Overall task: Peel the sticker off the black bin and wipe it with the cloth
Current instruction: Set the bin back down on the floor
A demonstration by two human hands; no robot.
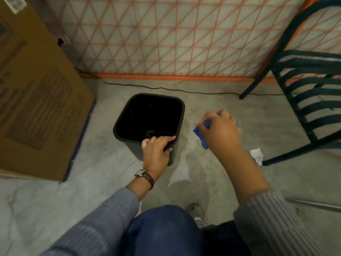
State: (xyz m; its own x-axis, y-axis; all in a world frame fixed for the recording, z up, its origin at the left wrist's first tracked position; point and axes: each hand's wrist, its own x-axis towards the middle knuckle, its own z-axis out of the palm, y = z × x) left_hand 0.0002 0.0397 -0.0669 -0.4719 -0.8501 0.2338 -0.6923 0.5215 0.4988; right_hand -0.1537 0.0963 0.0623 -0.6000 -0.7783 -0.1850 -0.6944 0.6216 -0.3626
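Observation:
The black bin [129, 115] stands upright on the floor in the middle of the head view, its mouth open towards me. My left hand [156, 148] grips its near rim, fingers curled over the edge. To the right of the bin, apart from it, my right hand [219, 128] holds a blue cloth [202, 135] bunched under the fingers, a little above the floor. No sticker shows on the sides of the bin that I can see.
A large cardboard box [36, 93] fills the left. A dark metal chair [310, 93] stands at the right, a crumpled white scrap [257, 155] beside its leg. A black cable [166, 88] runs along the tiled wall [175, 34]. My knee [160, 230] is at the bottom.

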